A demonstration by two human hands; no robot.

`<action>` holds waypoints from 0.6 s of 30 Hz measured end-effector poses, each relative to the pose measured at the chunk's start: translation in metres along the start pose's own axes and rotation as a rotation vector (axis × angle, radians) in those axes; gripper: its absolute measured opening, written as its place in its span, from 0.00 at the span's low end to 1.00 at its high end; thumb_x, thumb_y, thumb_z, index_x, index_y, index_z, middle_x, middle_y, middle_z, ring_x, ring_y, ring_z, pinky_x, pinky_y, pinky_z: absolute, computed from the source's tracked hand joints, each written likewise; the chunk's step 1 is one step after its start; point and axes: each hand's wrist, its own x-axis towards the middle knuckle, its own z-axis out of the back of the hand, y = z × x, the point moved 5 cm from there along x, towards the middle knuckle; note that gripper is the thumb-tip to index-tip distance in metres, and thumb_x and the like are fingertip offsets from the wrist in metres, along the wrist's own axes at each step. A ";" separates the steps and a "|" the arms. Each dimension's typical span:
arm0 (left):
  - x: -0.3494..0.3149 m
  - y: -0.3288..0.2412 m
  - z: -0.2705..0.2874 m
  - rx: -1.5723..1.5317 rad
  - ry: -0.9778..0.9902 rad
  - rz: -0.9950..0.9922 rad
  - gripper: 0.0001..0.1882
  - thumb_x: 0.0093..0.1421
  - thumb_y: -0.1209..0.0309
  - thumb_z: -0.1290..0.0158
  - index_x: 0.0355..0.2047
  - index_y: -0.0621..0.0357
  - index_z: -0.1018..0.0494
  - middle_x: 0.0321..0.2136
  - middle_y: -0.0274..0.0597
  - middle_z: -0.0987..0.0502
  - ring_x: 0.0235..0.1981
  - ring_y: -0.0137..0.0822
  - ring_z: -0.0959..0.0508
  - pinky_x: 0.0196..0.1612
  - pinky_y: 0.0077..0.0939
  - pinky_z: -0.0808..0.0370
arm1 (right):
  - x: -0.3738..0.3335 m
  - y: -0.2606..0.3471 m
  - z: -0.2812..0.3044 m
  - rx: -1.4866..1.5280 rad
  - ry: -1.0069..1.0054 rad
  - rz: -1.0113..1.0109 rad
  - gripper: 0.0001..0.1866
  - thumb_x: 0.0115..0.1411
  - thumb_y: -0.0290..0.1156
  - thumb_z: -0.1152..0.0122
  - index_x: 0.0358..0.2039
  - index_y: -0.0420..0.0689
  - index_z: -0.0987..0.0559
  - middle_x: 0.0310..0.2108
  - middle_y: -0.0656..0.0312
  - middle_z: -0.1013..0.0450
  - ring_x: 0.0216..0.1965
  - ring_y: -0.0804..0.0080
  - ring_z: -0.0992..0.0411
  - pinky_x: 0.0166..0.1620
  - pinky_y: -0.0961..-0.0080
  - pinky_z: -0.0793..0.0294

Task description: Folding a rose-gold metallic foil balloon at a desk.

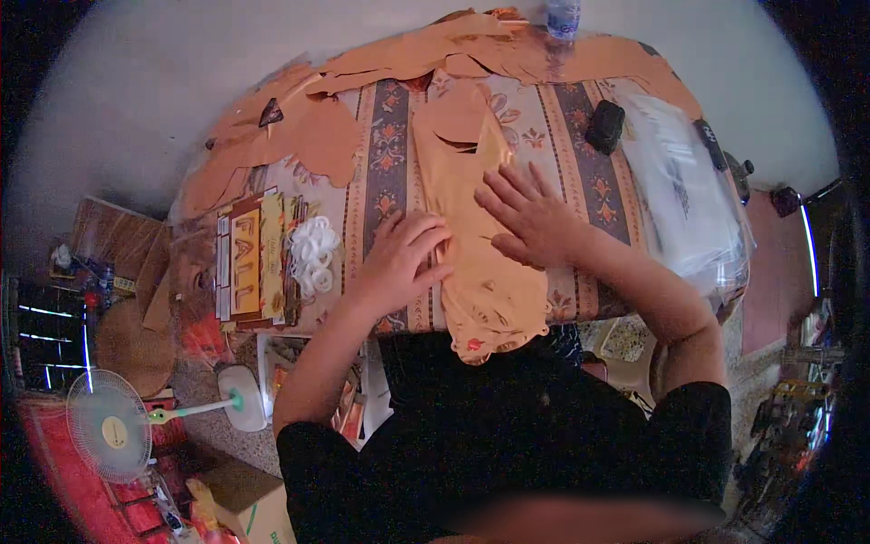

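A long, tan-orange sheet piece [480, 272] lies lengthwise before me, creased in the middle. Its near end, with cut-outs and a small red mark, hangs over the table's front edge; I cannot tell whether it is paper or thin leather. My left hand [408, 258] rests at its left edge, thumb and fingers apart. Spread across its right side, my right hand [530, 218] presses lightly or hovers; contact is hard to tell. At the far end of the piece sits a rounded tan cut-out [450, 113].
Tan offcuts [313, 136] line the table's far and left sides. White rings [314, 254] lie beside printed cards [246, 263] on the left. A black block [604, 127], clear plastic packets [675, 186] and a bottle [563, 18] stand right and far. A fan [113, 431] is lower left.
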 end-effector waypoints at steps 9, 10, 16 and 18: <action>-0.054 -0.047 -0.007 0.119 -0.078 -0.187 0.19 0.51 0.69 0.43 0.44 0.59 0.29 0.47 0.45 0.28 0.53 0.44 0.30 0.61 0.49 0.42 | -0.026 0.021 0.003 0.026 0.007 0.012 0.36 0.62 0.50 0.56 0.65 0.43 0.46 0.66 0.47 0.53 0.69 0.48 0.59 0.66 0.43 0.68; -0.056 -0.052 -0.006 0.077 -0.061 -0.170 0.19 0.49 0.71 0.43 0.43 0.59 0.28 0.46 0.45 0.27 0.52 0.44 0.29 0.60 0.48 0.40 | -0.029 0.022 0.003 0.026 0.009 0.014 0.36 0.62 0.50 0.56 0.65 0.43 0.46 0.66 0.47 0.53 0.69 0.48 0.59 0.66 0.43 0.68; -0.061 -0.060 -0.012 0.124 -0.119 -0.181 0.16 0.47 0.73 0.42 0.39 0.59 0.26 0.42 0.42 0.26 0.48 0.42 0.28 0.56 0.45 0.35 | -0.038 0.034 0.006 0.000 0.007 0.013 0.37 0.62 0.52 0.57 0.65 0.44 0.47 0.67 0.48 0.53 0.69 0.49 0.60 0.66 0.45 0.69; -0.061 -0.059 -0.013 0.122 -0.156 -0.192 0.15 0.47 0.73 0.42 0.38 0.59 0.26 0.40 0.41 0.26 0.46 0.40 0.27 0.55 0.44 0.33 | -0.039 0.037 0.009 0.022 0.041 0.011 0.37 0.62 0.53 0.57 0.65 0.45 0.46 0.67 0.49 0.53 0.69 0.50 0.60 0.66 0.45 0.69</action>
